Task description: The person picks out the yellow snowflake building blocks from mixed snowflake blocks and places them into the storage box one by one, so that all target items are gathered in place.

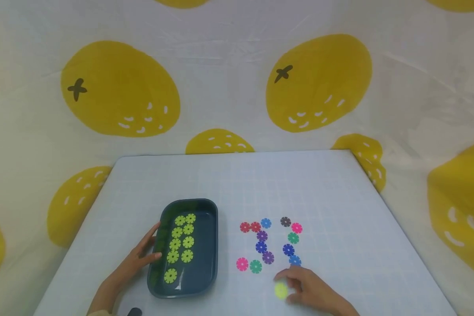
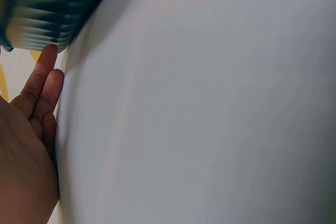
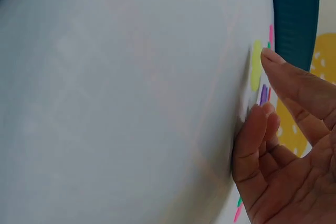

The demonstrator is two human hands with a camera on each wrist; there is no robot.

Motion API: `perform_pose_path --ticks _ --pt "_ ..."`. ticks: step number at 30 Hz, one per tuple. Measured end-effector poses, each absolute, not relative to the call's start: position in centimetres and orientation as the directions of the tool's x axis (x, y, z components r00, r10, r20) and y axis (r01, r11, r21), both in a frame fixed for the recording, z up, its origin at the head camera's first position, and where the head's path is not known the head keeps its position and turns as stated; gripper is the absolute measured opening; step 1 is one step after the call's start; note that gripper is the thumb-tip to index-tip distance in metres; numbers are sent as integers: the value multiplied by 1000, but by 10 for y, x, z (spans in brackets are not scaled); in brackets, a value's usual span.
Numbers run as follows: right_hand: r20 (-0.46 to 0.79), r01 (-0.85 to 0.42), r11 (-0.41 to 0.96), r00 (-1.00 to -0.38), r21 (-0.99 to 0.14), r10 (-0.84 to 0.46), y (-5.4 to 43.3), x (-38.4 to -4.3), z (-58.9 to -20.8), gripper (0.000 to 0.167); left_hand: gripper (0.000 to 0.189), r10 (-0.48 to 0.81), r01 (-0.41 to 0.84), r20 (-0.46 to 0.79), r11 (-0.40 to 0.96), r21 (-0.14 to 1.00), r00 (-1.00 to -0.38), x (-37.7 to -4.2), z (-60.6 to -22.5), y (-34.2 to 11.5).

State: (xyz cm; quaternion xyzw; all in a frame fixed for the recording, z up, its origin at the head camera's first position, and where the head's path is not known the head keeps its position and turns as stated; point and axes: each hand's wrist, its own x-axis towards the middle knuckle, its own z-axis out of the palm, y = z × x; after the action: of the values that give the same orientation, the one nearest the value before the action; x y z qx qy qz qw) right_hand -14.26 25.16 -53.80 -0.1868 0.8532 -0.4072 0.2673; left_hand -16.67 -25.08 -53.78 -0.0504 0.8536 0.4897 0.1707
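My left hand (image 1: 136, 254) rests at the left side of a dark blue-green tray (image 1: 215, 245), fingers fairly straight against its wall and thumb at the rim. In the left wrist view, fingertips meet the ribbed outside of the tray (image 2: 42, 19). Inside lie several yellow-green snowflake discs (image 1: 188, 242) in two columns. My right hand (image 1: 310, 289) is low over the table's near part, its fingers bent around a blurred yellow-green snowflake disc (image 1: 281, 290) at the thumb and index fingertips. The right wrist view shows that disc (image 3: 255, 65) edge-on, beside one fingertip.
Right of the tray, several coloured discs form two groups; one includes a purple disc (image 1: 262, 236), the other a green disc (image 1: 293, 238). A light blue disc (image 1: 295, 260) lies just beyond the right hand. Behind the white table (image 1: 339, 193) hangs a fruit-patterned cloth (image 1: 221, 87).
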Motion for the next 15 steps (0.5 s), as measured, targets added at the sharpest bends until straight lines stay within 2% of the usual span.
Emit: perform_pose_path --ticks 15 --pt "-345 -92 696 -818 -712 -460 246 -139 -535 29 84 76 -265 -349 508 820 -934 -166 -535 -249"
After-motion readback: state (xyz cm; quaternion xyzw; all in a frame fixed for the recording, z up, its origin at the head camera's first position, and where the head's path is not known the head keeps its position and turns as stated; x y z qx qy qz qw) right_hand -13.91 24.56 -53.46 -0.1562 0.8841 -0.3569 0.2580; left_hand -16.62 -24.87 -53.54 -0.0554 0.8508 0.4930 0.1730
